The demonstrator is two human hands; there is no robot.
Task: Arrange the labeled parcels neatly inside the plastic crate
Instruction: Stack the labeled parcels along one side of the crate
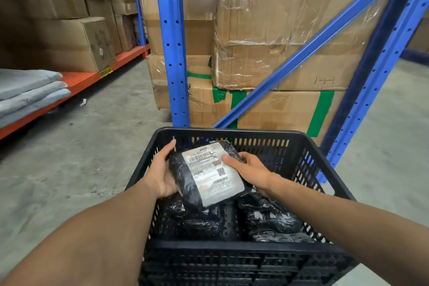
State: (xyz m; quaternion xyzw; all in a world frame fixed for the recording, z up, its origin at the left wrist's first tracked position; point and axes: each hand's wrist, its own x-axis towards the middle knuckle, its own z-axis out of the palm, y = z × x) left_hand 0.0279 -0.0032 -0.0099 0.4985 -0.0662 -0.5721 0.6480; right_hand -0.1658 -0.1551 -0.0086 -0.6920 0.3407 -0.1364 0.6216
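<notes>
A black slotted plastic crate (234, 133) stands on the floor right in front of me. Both hands hold one black-wrapped parcel (185, 181) with a white shipping label (211, 173) facing up, tilted, above the crate's inside. My left hand (162, 174) grips its left edge from below. My right hand (248, 168) holds its right side, thumb on the label. Under it several more black parcels (269, 216) lie on the crate's bottom, partly hidden by the held one.
A blue steel rack upright (173, 42) and a diagonal brace (313, 46) stand just behind the crate, with taped cardboard boxes (278, 37) stacked behind them. On the left, an orange low shelf (76, 81) carries boxes and folded grey padded bags (30, 90). Concrete floor surrounds the crate.
</notes>
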